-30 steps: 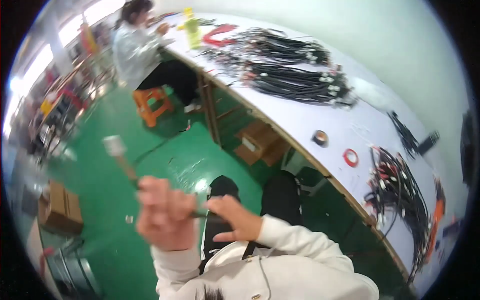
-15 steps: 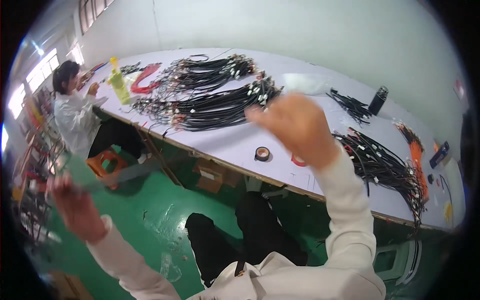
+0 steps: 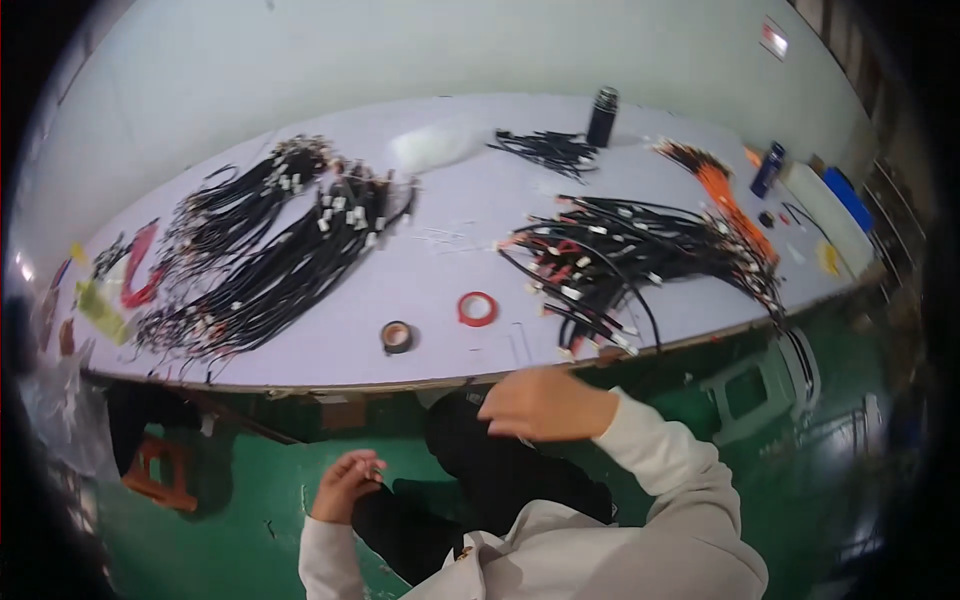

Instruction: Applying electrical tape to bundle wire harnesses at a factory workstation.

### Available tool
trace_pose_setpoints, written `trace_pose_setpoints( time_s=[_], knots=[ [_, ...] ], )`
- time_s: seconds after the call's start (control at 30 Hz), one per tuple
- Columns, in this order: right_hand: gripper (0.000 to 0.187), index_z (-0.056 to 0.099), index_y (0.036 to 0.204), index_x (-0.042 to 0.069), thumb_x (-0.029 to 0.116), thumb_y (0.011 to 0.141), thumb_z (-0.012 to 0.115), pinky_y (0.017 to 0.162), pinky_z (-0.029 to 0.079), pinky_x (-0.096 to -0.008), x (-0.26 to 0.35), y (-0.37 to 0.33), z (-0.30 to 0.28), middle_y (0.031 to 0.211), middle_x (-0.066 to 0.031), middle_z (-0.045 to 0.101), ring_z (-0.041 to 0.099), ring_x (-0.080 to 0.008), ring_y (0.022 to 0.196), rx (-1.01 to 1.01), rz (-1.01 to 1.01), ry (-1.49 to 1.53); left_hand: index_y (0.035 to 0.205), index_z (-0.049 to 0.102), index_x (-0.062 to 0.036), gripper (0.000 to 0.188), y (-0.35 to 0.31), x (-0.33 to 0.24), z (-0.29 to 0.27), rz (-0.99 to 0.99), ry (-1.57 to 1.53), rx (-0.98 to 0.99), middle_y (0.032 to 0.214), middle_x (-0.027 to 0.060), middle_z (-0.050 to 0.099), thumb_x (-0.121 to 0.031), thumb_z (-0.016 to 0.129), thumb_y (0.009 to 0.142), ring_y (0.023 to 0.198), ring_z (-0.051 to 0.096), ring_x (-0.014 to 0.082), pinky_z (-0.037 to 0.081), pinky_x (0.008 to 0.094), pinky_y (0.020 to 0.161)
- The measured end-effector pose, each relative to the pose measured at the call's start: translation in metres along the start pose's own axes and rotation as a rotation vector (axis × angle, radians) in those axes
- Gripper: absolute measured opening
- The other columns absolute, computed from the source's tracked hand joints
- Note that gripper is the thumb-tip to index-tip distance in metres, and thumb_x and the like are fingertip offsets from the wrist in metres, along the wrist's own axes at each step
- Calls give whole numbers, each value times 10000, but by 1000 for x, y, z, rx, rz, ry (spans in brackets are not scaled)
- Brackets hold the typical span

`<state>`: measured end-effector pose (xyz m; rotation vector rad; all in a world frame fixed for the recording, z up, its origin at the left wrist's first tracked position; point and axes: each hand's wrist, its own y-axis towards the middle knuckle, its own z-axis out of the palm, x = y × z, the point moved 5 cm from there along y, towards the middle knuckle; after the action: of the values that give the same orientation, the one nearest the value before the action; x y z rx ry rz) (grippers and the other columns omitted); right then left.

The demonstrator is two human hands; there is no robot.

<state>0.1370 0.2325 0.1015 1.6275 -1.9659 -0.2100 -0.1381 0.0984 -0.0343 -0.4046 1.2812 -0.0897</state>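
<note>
My left hand (image 3: 345, 485) is low over my lap, its fingertips pinched together. A tiny dark bit shows at the fingertips, too small to name. My right hand (image 3: 545, 405) hovers just off the table's front edge, back of the hand up, fingers bent and together; anything inside it is hidden. Nearest to it on the tabletop are a red tape roll (image 3: 477, 309) and a black tape roll (image 3: 397, 336). Beyond the right hand lies a bundle of black cables (image 3: 620, 255) with white connectors and red wire ends.
Two more black cable bundles (image 3: 290, 270) spread over the left of the white table (image 3: 440, 275). Behind are a clear plastic bag (image 3: 435, 145), short black cables (image 3: 550, 150) and a dark bottle (image 3: 602, 118). Orange wires (image 3: 725, 200) lie right. An orange stool (image 3: 160, 470) stands lower left.
My view has swung right. Both hands have come down and closer together, the left inward from far out. A translucent strip seen stretching from the left hand no longer shows.
</note>
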Motion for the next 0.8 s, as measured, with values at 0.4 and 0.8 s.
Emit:
trace_pose_setpoints(
  time_s=[0.4,0.8],
  knots=[
    [113,646,866,65,113,778,595,654,464,-360,-181,-56,-152,780,-98,598,589,-283,743,-414,600,-322,1094,557,-45,212,25,9,149,-107,-48,418,976,74,618,-156,487,928,837,585,135,476,265,762],
    [171,666,860,86,219,756,642,696,470,-386,-319,-71,-193,888,-99,641,608,-280,808,-164,847,-463,1067,567,-41,196,34,6,189,-118,-107,290,951,94,614,-148,494,921,806,579,161,473,286,736]
  ],
)
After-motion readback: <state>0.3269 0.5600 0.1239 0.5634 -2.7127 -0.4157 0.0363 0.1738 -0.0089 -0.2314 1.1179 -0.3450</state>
